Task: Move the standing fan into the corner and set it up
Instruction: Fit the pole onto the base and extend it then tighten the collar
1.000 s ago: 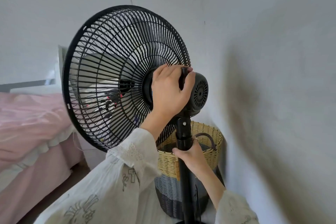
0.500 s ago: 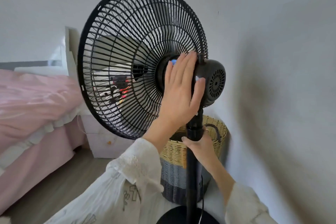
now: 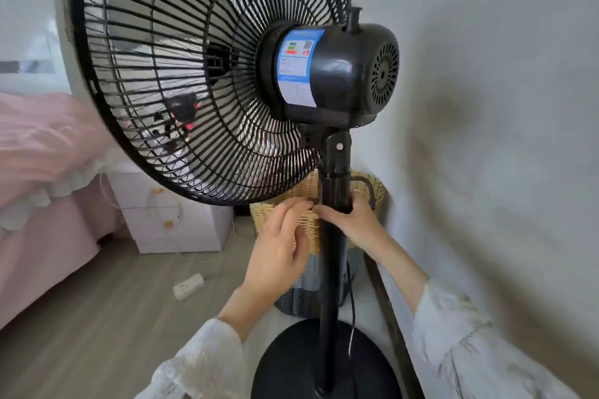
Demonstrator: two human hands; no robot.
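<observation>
A black standing fan fills the view, its motor housing (image 3: 337, 71) carrying a blue label and its round grille (image 3: 181, 74) facing left. Its pole (image 3: 332, 269) rises from a round black base (image 3: 291, 363) on the floor near the wall. My right hand (image 3: 353, 220) is wrapped around the pole just below the neck joint. My left hand (image 3: 278, 253) hovers beside the pole at the same height, fingers apart, its fingertips meeting those of my right hand.
A woven basket (image 3: 278, 207) stands right behind the pole against the wall. A white nightstand (image 3: 175, 220) and a pink bed (image 3: 42, 178) lie to the left. A white power strip (image 3: 188, 285) rests on the wood floor. The fan's cord (image 3: 352, 317) hangs along the pole.
My left hand has come off the motor housing and dropped down to the pole beside my right hand. The view has moved closer and lower, showing the base.
</observation>
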